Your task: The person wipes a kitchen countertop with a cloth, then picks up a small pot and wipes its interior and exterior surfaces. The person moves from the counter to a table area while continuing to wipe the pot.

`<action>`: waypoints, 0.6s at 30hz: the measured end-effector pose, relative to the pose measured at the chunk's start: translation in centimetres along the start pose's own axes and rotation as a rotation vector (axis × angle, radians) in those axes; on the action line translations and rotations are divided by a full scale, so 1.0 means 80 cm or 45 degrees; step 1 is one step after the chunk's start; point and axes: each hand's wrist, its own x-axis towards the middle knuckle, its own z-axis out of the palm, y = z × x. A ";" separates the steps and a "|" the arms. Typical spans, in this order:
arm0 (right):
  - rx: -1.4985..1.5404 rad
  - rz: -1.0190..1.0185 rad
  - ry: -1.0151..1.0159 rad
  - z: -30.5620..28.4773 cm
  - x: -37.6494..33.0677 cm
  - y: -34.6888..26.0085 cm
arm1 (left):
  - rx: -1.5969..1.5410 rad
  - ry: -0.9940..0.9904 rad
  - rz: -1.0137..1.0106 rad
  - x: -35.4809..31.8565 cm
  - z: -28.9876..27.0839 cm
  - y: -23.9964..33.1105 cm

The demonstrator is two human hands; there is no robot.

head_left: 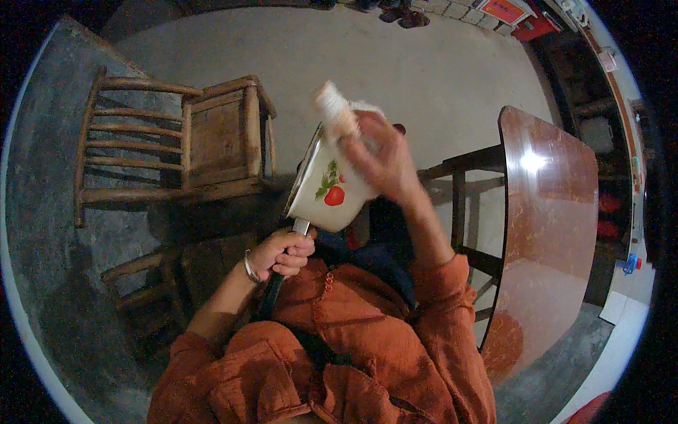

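Observation:
A cream enamel saucepan [328, 191] with a red fruit and green leaf print is held in front of me. It is tilted on its side, rim toward the left, so its inside is hidden. My left hand [284, 254] is closed round its handle, just below the silver metal joint [301, 226]. At the pan's far side, my right hand [381, 152] is blurred by motion. It grips a white cloth [333, 109], whose end sticks up beyond the rim. The cloth looks close to the pan's outer wall, but whether it touches I cannot tell.
To the left stands a wooden chair [219, 141] with a slatted back, and a second, darker chair [152, 283] nearer me. A shiny reddish-brown table [544, 233] stands at my right. Shoes [406, 15] lie at the far wall.

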 end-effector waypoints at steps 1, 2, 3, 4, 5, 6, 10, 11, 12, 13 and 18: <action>-0.317 -0.313 0.105 0.008 -0.014 -0.007 | 0.089 0.004 0.036 0.003 -0.006 -0.001; -0.412 -0.363 0.133 0.020 -0.029 -0.017 | 0.176 0.010 0.074 0.005 -0.009 -0.002; -0.503 -0.423 0.159 0.034 -0.045 -0.029 | 0.060 -0.109 0.048 0.001 -0.007 -0.001; -0.561 -0.462 0.215 0.044 -0.062 -0.036 | -0.052 -0.239 0.005 -0.001 -0.002 0.004; -0.608 -0.493 0.223 0.053 -0.076 -0.040 | -0.166 -0.365 -0.036 -0.003 0.001 0.007; -0.668 -0.580 0.210 0.062 -0.093 -0.034 | -0.136 -0.308 -0.023 -0.003 0.000 0.006; -0.628 -0.734 0.143 0.073 -0.120 -0.015 | -0.083 -0.082 0.008 -0.013 0.012 0.001; -0.603 -0.716 0.147 0.070 -0.117 -0.013 | -0.073 -0.075 -0.005 -0.012 0.014 0.002; -0.574 -0.701 0.151 0.066 -0.108 -0.012 | -0.100 -0.121 -0.003 -0.010 0.012 0.003; -0.548 -0.687 0.154 0.062 -0.096 -0.013 | -0.126 -0.170 0.000 -0.006 0.008 0.005; -0.418 -0.441 0.115 0.032 -0.029 -0.025 | -0.144 -0.174 -0.047 -0.003 0.018 0.019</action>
